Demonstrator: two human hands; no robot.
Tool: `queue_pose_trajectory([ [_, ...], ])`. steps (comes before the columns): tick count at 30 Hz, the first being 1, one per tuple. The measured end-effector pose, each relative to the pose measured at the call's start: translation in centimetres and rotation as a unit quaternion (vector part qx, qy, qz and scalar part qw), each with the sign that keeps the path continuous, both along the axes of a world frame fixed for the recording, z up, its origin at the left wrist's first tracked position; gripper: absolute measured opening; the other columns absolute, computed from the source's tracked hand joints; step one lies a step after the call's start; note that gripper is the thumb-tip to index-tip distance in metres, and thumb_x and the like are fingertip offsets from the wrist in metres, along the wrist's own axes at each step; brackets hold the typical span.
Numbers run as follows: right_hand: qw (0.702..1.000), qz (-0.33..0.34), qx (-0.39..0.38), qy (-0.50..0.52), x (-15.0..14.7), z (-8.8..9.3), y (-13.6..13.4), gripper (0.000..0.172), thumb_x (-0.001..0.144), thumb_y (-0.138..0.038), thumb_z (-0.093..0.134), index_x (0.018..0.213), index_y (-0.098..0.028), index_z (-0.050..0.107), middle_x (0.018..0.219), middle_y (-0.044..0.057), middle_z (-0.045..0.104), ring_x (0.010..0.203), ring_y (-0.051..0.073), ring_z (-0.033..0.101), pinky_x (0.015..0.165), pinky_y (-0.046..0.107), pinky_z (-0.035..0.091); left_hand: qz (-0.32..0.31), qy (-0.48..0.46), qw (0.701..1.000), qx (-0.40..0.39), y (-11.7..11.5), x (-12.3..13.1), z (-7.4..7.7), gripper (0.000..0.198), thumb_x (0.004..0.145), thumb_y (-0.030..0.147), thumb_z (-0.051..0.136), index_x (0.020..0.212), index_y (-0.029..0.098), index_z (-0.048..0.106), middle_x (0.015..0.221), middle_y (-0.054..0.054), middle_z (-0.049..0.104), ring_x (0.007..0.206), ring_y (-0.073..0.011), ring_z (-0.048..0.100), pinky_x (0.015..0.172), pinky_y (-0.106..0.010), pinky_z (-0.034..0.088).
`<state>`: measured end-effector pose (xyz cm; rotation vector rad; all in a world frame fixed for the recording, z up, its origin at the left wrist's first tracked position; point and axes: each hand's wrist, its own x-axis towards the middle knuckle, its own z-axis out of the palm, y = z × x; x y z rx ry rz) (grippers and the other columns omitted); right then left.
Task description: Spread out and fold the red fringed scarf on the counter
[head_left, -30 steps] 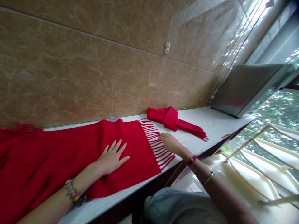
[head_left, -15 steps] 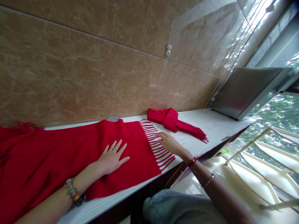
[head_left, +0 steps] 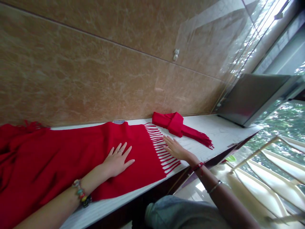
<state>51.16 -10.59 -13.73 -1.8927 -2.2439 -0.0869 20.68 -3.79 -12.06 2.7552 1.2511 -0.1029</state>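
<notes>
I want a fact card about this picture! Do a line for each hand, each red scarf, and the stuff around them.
Left hand: open, fingers spread, flat on the long scarf
Right hand: open, over the fringe; touching or not is unclear
Long scarf: red, spread out, some wrinkles
Small scarf: red, bundled, fringed tail sticking out
Counter: white, under both scarves
Wall: brown, marbled

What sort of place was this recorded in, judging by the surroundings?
Probably a kitchen or utility area, though I can't be certain: brown marble-patterned tiles cover the wall, a white counter runs along it, and a grey metallic box stands at its far end.
</notes>
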Motion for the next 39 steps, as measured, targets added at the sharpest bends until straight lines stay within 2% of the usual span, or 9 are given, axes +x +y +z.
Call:
queue_pose_trajectory([
  [5,0.998,0.051,0.043,-0.006,-2.5,1.1,1.5,0.029,0.088,-0.022,0.036,0.11,-0.013,0.051,0.11,0.013,0.056,0.103,0.018,0.05,0.09,0.034,0.038,0.002,0.002,1.0,0.0,0.0,0.0,0.1,0.065,0.083,0.055,0.028,0.137,0.019,0.023,0.144,-0.011,0.013,0.132,-0.0289,0.011,0.103,-0.048,0.016],
  [13,0.992,-0.101,0.043,-0.061,2.3,-0.1,1.5,0.02,0.087,-0.015,0.035,0.087,-0.011,0.055,0.086,0.01,0.056,0.082,0.017,0.052,0.077,0.03,0.041,0.0,-0.01,1.0,0.002,0.2,0.0,-0.2,0.066,0.083,0.057,0.027,0.137,0.019,0.024,0.144,-0.011,0.014,0.131,-0.0296,0.013,0.102,-0.049,0.017],
  [17,0.992,-0.098,0.078,-0.033,2.7,0.3,1.4,0.024,0.087,-0.013,0.032,0.095,-0.012,0.055,0.094,0.011,0.057,0.09,0.018,0.052,0.081,0.032,0.042,-0.001,-0.012,1.0,0.003,0.3,-0.1,-0.4,0.067,0.082,0.058,0.027,0.137,0.019,0.024,0.144,-0.011,0.014,0.131,-0.0295,0.012,0.103,-0.048,0.016],
  [20,0.995,0.009,0.1,0.017,0.9,0.8,2.3,0.029,0.088,-0.018,0.032,0.111,-0.013,0.051,0.112,0.012,0.053,0.106,0.017,0.048,0.09,0.033,0.039,0.0,-0.005,1.0,0.006,0.3,0.0,-0.4,0.067,0.083,0.058,0.026,0.137,0.019,0.023,0.144,-0.011,0.013,0.132,-0.0293,0.012,0.103,-0.047,0.016],
  [23,0.996,0.078,0.037,0.015,-0.1,0.3,3.2,0.036,0.09,-0.025,0.03,0.122,-0.017,0.045,0.125,0.01,0.048,0.116,0.017,0.043,0.096,0.036,0.036,0.002,0.008,1.0,0.01,0.2,0.1,-0.2,0.066,0.083,0.057,0.025,0.137,0.019,0.023,0.144,-0.011,0.014,0.132,-0.0286,0.012,0.103,-0.047,0.016],
  [26,0.999,0.044,-0.003,-0.003,1.2,-0.9,3.4,0.041,0.091,-0.03,0.026,0.128,-0.017,0.039,0.133,0.011,0.042,0.123,0.019,0.036,0.098,0.041,0.033,-0.001,0.016,1.0,0.012,0.1,0.1,0.1,0.065,0.084,0.056,0.026,0.137,0.019,0.023,0.144,-0.011,0.014,0.132,-0.0283,0.012,0.103,-0.047,0.016],
  [31,0.999,-0.032,0.031,0.004,4.7,-2.0,2.6,0.04,0.092,-0.028,0.025,0.122,-0.013,0.046,0.129,0.014,0.046,0.122,0.021,0.038,0.097,0.043,0.035,-0.002,-0.001,1.0,0.006,0.1,0.1,0.1,0.065,0.083,0.056,0.027,0.137,0.019,0.024,0.144,-0.011,0.014,0.132,-0.0292,0.012,0.102,-0.049,0.017],
  [34,0.998,-0.041,0.047,0.024,4.5,-0.8,2.5,0.041,0.092,-0.03,0.024,0.121,-0.012,0.046,0.128,0.014,0.047,0.121,0.021,0.039,0.099,0.041,0.034,0.002,-0.004,1.0,0.0,0.1,0.1,0.1,0.065,0.083,0.055,0.028,0.137,0.019,0.024,0.144,-0.011,0.013,0.132,-0.0291,0.012,0.103,-0.049,0.016],
  [39,0.995,0.043,0.074,0.058,0.3,2.3,3.4,0.042,0.092,-0.033,0.024,0.124,-0.015,0.045,0.128,0.012,0.046,0.121,0.019,0.038,0.1,0.039,0.033,-0.006,0.006,1.0,0.007,-0.4,0.2,0.6,0.066,0.083,0.055,0.029,0.137,0.017,0.024,0.144,-0.012,0.013,0.132,-0.0283,0.011,0.104,-0.046,0.015],
])
